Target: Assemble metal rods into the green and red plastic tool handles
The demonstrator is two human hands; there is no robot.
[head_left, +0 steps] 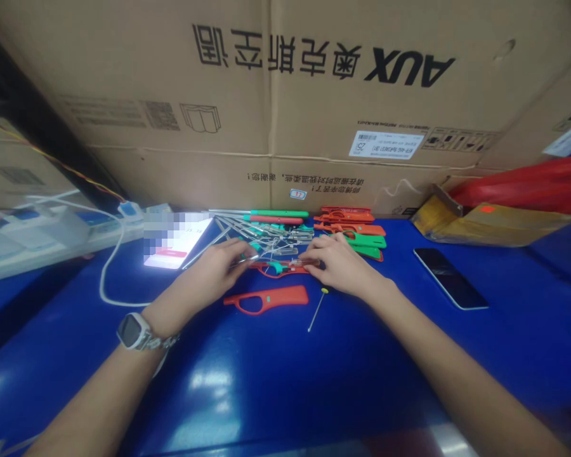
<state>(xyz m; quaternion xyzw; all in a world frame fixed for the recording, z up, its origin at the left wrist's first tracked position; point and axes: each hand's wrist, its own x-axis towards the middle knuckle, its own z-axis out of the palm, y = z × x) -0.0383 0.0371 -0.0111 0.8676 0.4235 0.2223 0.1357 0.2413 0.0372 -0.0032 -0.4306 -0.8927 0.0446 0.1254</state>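
Note:
My left hand (228, 265), a watch on its wrist, is closed on a metal lighter tube (248, 259) at the front end of an open red lighter shell (271, 271). Inside that shell sits a teal trigger (276, 268). At the shell's handle end, my right hand (335, 263) pinches a see-through fuel tank (309, 261); its fingers partly cover it. Nearer to me lies a loose red shell half (280, 299). Right of this half is a thin screwdriver (316, 311) with a yellow end. Behind my hands is a pile of metal tubes and small lighter parts (276, 236).
Red lighter shells (347, 214) and green ones (368, 240) lie at the back right. A phone (451, 278) rests farther right, near an open carton (485, 222). A lit screen (181, 244) and a power strip (66, 244) with a white cable stand left. A large cardboard box (304, 120) walls the back.

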